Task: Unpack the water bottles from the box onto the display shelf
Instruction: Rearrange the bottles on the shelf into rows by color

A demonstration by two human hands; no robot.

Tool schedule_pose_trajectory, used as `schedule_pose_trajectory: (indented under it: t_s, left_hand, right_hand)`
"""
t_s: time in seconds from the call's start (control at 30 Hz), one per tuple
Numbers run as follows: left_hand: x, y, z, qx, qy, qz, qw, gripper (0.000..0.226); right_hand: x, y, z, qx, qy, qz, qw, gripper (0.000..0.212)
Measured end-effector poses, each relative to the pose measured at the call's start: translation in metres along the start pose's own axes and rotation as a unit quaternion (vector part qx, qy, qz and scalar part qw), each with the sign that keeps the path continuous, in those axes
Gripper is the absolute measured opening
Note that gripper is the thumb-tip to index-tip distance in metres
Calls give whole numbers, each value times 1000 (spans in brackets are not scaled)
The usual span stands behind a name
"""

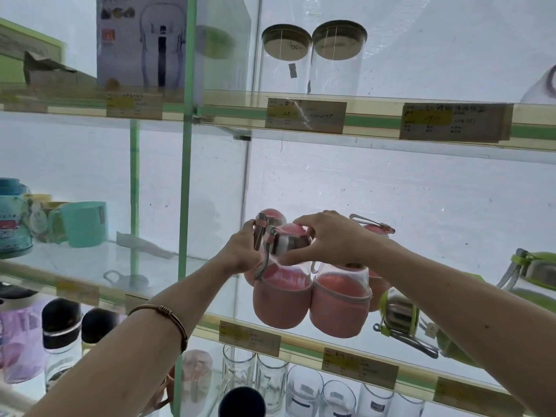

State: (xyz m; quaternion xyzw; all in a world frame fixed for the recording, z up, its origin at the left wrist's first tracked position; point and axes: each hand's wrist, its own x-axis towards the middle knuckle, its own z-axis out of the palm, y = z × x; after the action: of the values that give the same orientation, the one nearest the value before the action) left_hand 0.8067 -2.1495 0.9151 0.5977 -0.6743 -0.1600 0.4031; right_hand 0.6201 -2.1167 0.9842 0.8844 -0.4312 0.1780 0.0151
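two hands (243, 251) (328, 239) gripped a pink bottle's (282, 284) cap at frame centre, apparently straightening it on the shelf (301, 346).

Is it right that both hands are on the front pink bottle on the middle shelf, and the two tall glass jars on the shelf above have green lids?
Not quite. The head view shows the two glass jars with brown, cork-like lids, not green. The rest holds: the left hand and right hand are on the front pink bottle on the middle shelf.
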Motion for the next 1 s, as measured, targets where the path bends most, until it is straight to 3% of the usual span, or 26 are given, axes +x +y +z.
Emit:
schedule_pose_trajectory:
  t_s: [0.37, 0.63, 0.77, 0.87, 1.0]
  left_hand:
    - [-14, -4, 4, 1, 62, 38, 997, 60]
    - [-32, -4, 4, -52, 104, 24, 993, 62]
    - [-60, 0, 0, -66, 138, 71, 986, 51]
    - [-80, 2, -2, -108, 96, 83, 986, 42]
    - [-100, 0, -4, -134, -47, 86, 986, 40]
  right_hand:
    - [2, -5, 2, -10, -50, 5, 999, 47]
    - [-10, -12, 5, -116, -17, 13, 993, 78]
    - [-18, -19, 9, -127, -10, 27, 991, 80]
    - [-18, -29, 7, -101, -5, 59, 993, 76]
    - [-13, -44, 10, -34, 25, 79, 996, 65]
